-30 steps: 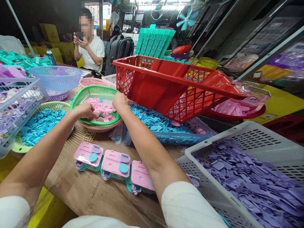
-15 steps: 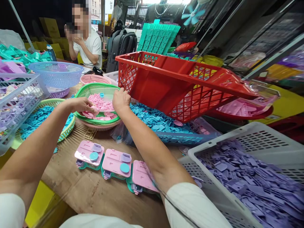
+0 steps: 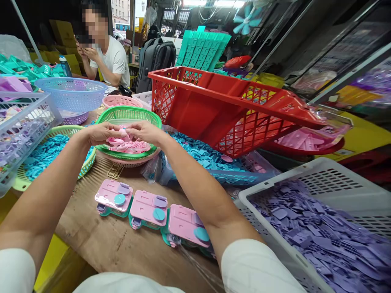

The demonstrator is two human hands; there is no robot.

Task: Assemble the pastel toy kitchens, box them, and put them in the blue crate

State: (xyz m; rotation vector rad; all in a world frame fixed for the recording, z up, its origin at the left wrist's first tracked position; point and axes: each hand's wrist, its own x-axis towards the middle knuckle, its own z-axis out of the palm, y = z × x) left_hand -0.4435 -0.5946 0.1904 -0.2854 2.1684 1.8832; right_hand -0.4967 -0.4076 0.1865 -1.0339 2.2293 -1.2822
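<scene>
Over the green basket [image 3: 131,110], my two hands meet at a small pink plastic piece [image 3: 123,132]. My left hand [image 3: 104,133] pinches it from the left. From the right, my right hand [image 3: 146,132] has its fingertips closed on the same piece; its exact shape is partly hidden by the fingers. Small pink parts [image 3: 137,145] lie in the basket below. Nearer to me, three pink-topped toy cases [image 3: 149,207] with teal bases stand in a row on the brown table [image 3: 91,240], with blue discs and lilac tabs on top.
A tilted red crate [image 3: 207,101] rests above a bin of blue parts [image 3: 198,152]. On the right stands a grey crate of purple parts [image 3: 305,232]. At left are a yellow-green basket [image 3: 82,171] and a clear crate [image 3: 30,118]. A person [image 3: 106,61] sits across the table.
My right hand has left the upper right side of the green basket and come in to the pink piece at my left hand. The seated person has shifted to the left.
</scene>
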